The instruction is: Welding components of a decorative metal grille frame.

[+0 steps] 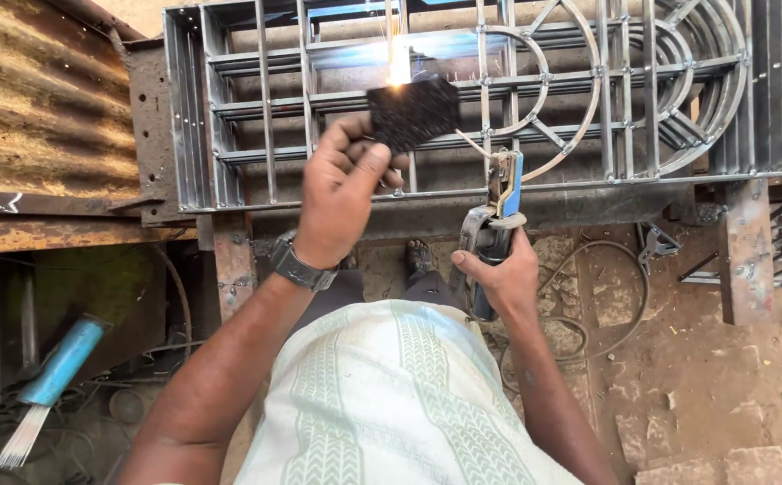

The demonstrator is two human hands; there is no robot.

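Head view: your left hand (342,193) is raised in front of the grille (499,99), fingers (369,166) pinching the lower edge of a dark plate (413,112). The plate stands between you and the arc (399,65), which burns bright on an upper bar of the grille, just above the plate's top edge. A watch (299,265) sits on your left wrist.

Your right hand (499,274) is clenched around the holder (492,220), a grey-and-blue clamp pointing up. A thin rod (474,144) runs from its jaws up and left toward the arc; its tip is hidden behind the plate.

The grille is a steel frame with straight bars on the left and curved rings on the right. It rests on rusty posts (748,251). A cable (620,305) loops over the dirt floor (723,386) at right. At lower left, a blue tube (63,364) lies with a bundle of rods (21,440) fanning out of its end. Rusty corrugated sheet (41,99) fills the upper left.
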